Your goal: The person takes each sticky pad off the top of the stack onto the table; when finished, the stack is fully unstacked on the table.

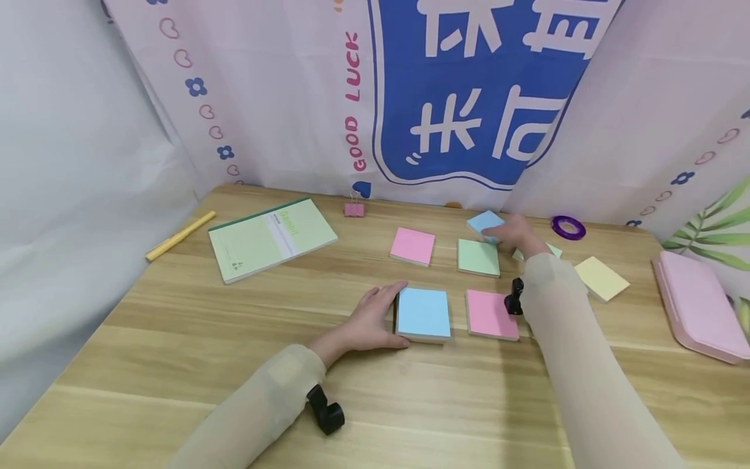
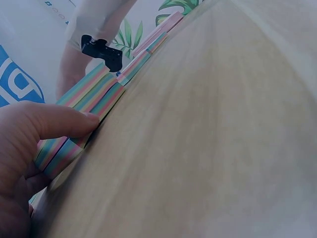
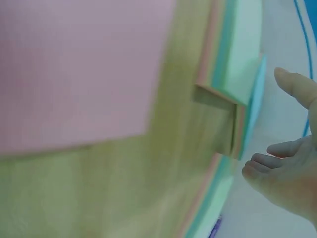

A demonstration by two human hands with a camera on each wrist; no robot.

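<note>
Left hand [image 1: 368, 319] nearest: fingers laid against the left edge of the blue sticky-note pad [image 1: 423, 314], steadying it, not curled round it. Right hand [image 1: 511, 232] at the far row, fingers loose beside the tilted small blue pad [image 1: 484, 223]; nothing grasped yet. Best to pinch that pad by its edges and lift it off the green pad [image 1: 478, 257]. Pink pad [image 1: 491, 314] and yellow pad [image 1: 601, 278] crowd the right; open bench [image 1: 176, 339] lies left.

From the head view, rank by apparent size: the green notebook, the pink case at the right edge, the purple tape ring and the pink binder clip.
1. green notebook
2. pink case, cut off by the frame edge and nearer, so its place against the notebook is unsure
3. purple tape ring
4. pink binder clip, looks close to the ring
</note>
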